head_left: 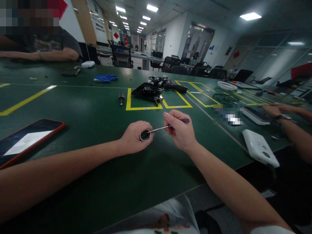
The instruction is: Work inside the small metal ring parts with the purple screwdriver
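Observation:
My left hand (pixel 135 138) is wrapped round a small cylindrical part (pixel 145 135) with a metal rim, its dark open end facing me. My right hand (pixel 181 130) grips a screwdriver (pixel 159 129) by its dark handle. The thin shaft points left, and its tip reaches the opening of the cylindrical part. Both hands are above the green table (pixel 156 175). Beyond them, a pile of black parts (pixel 148 91) lies by the yellow tape squares, and a small dark metal part (pixel 121 98) stands to the left of the tape.
An orange-edged phone (pixel 31 138) lies at the left, a blue glove (pixel 105 78) farther back. A white device (pixel 260 148) rests near the right table edge. One person sits at the far left; another person's hands (pixel 273 110) are at the right beside a dark tablet-like box (pixel 255 115).

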Action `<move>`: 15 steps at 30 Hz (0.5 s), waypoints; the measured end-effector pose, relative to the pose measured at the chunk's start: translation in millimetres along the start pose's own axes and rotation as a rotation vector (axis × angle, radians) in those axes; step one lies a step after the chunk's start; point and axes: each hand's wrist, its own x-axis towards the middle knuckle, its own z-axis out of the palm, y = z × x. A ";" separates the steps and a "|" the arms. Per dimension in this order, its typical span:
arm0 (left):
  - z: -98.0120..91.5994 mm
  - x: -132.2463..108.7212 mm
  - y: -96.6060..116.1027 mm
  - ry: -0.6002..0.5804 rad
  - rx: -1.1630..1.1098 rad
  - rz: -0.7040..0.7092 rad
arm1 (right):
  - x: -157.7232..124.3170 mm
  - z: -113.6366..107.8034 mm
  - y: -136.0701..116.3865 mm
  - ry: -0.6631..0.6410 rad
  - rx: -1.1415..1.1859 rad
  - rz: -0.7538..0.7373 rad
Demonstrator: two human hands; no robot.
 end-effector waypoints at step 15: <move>-0.1 -0.1 0.8 0.034 -0.061 -0.104 | 1.7 -7.4 -9.8 0.004 -0.065 -0.041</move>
